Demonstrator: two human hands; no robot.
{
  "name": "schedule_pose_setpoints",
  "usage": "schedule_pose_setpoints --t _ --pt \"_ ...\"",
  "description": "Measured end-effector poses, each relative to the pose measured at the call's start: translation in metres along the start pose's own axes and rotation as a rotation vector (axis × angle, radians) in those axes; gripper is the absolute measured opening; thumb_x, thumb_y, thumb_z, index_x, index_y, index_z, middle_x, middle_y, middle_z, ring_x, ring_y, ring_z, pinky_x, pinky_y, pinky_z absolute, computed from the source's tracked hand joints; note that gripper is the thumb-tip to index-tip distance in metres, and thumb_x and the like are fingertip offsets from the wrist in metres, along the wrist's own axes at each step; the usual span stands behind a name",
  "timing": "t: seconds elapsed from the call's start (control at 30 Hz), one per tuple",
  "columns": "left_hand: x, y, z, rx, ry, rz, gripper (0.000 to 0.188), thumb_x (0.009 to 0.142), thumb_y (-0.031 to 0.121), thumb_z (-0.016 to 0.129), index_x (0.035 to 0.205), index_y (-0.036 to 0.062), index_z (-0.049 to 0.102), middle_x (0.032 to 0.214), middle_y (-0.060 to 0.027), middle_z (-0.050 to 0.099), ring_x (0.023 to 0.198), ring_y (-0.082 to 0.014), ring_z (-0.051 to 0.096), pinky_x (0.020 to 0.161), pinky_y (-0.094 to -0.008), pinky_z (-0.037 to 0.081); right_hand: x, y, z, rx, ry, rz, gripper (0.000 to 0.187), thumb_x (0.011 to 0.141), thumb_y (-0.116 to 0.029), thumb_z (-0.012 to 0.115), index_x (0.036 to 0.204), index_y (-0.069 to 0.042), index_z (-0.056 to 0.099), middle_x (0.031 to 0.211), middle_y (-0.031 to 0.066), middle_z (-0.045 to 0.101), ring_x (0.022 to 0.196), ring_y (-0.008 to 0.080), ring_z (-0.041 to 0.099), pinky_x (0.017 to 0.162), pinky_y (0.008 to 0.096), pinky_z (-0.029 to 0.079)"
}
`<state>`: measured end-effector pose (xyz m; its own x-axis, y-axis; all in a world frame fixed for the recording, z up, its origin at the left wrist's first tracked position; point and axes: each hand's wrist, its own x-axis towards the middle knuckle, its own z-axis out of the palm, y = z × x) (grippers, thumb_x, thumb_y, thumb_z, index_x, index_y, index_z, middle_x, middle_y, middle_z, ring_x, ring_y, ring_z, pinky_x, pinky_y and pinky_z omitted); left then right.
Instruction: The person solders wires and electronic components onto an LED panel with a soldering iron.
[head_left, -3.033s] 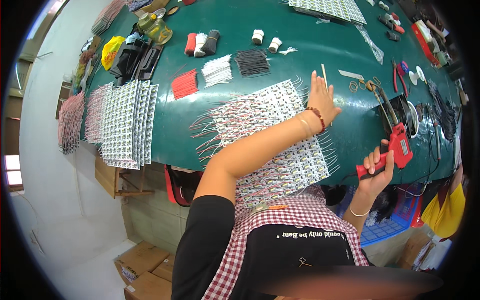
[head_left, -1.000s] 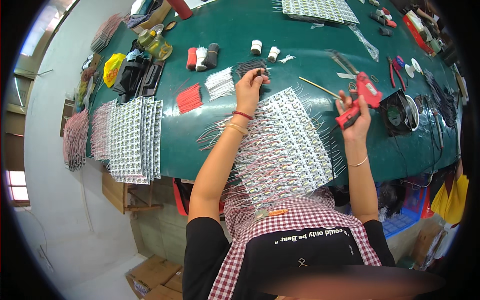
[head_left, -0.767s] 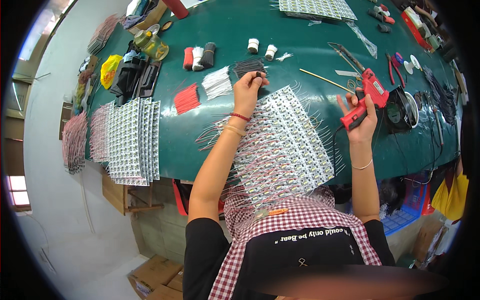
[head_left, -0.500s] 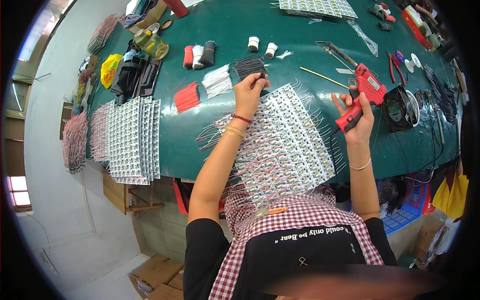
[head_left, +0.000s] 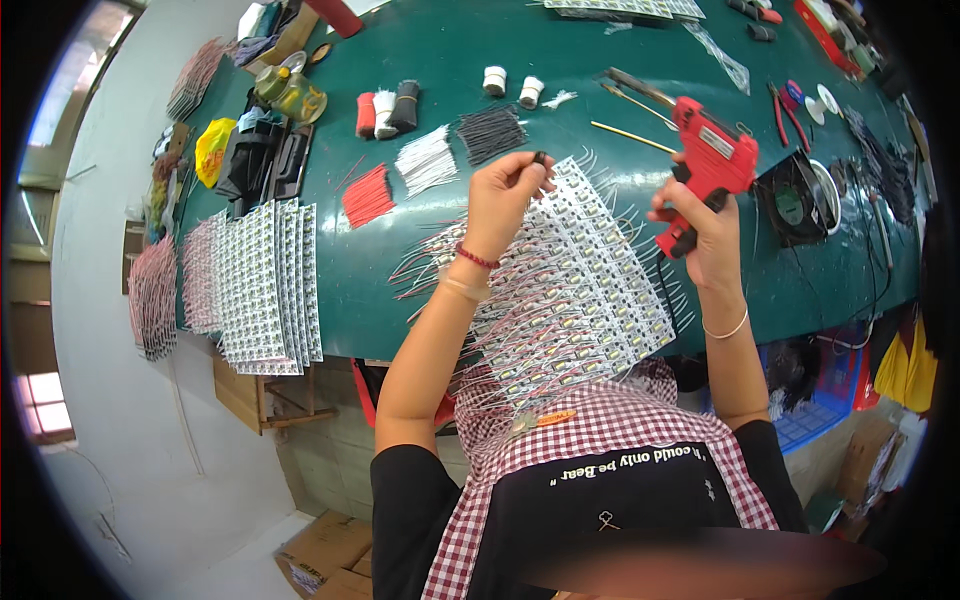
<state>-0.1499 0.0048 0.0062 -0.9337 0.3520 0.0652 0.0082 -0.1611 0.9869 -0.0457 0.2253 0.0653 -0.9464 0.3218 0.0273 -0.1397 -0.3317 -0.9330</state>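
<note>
My right hand (head_left: 706, 235) is wrapped round the handle of a red soldering gun (head_left: 712, 150), whose long metal tip points up and left above the table. My left hand (head_left: 508, 200) is closed in a pinch over the upper left corner of a circuit board panel (head_left: 590, 270). Something small and dark shows at its fingertips, too small to make out. The panel is white, with rows of small components and thin red and white wires along its edges; it slants down toward my checked apron. Just beyond my left hand lies a pile of black wires (head_left: 490, 135).
White wires (head_left: 426, 160) and red wires (head_left: 369, 196) lie in piles to the left, with rolled bundles (head_left: 404, 106) behind. Stacked panels (head_left: 262, 290) overhang the table's front edge. A thin rod (head_left: 632, 137), a black fan (head_left: 795, 205) and red pliers (head_left: 788, 118) lie to the right.
My left hand has come away from the black wires toward the panel's corner. My right hand's fingers have closed more round the soldering gun, which has shifted left and up.
</note>
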Motion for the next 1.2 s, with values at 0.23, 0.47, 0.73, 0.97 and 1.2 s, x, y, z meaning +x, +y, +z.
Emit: schedule_pose_setpoints --t 0.23,0.47,0.73,0.97,1.2 --pt "-0.040 0.034 0.042 -0.013 -0.147 -0.169 0.018 0.094 0.005 0.058 0.105 -0.0069 0.067 0.085 -0.0088 0.071 0.072 -0.0113 0.066 0.064 -0.0218 0.051 -0.007 -0.007 0.032 -0.389 -0.139 0.107 0.022 0.080 -0.006 0.072 0.100 -0.001 0.063 0.084 0.0019 0.065 0.073 0.0083 0.060 0.064 0.0238 0.049" --pt "-0.053 0.039 0.052 0.072 -0.198 -0.202 0.016 0.093 0.007 0.062 0.101 -0.0054 0.068 0.081 -0.0070 0.071 0.070 -0.0099 0.066 0.065 -0.0227 0.052 -0.018 0.007 0.026 -0.551 -0.165 -0.001 0.024 0.079 -0.006 0.070 0.100 -0.002 0.060 0.083 0.0034 0.065 0.076 0.0104 0.061 0.070 0.0280 0.051" --pt "-0.066 0.032 0.060 0.237 -0.103 -0.158 0.015 0.092 0.005 0.060 0.098 -0.0068 0.068 0.079 -0.0075 0.071 0.068 -0.0103 0.067 0.062 -0.0222 0.052 -0.026 0.015 0.027 -0.542 -0.097 0.072 0.021 0.078 -0.004 0.070 0.097 -0.001 0.062 0.083 0.0029 0.065 0.075 0.0092 0.061 0.069 0.0267 0.051" --pt "-0.070 0.015 0.043 0.649 0.027 0.166 0.012 0.090 0.005 0.062 0.098 -0.0023 0.067 0.077 -0.0115 0.070 0.065 -0.0186 0.068 0.060 -0.0274 0.051 -0.024 0.019 0.020 -0.377 -0.058 0.088 0.021 0.084 -0.010 0.071 0.100 0.001 0.064 0.084 0.0017 0.066 0.076 0.0104 0.064 0.068 0.0263 0.052" --pt "-0.024 -0.014 -0.031 1.110 0.083 0.380 0.009 0.088 0.006 0.062 0.095 0.0007 0.067 0.090 -0.0180 0.066 0.081 -0.0256 0.065 0.071 -0.0350 0.050 -0.009 0.012 -0.012 -0.226 -0.144 0.218 0.031 0.091 -0.017 0.067 0.114 0.001 0.059 0.089 0.0107 0.065 0.080 0.0190 0.070 0.075 0.0304 0.058"
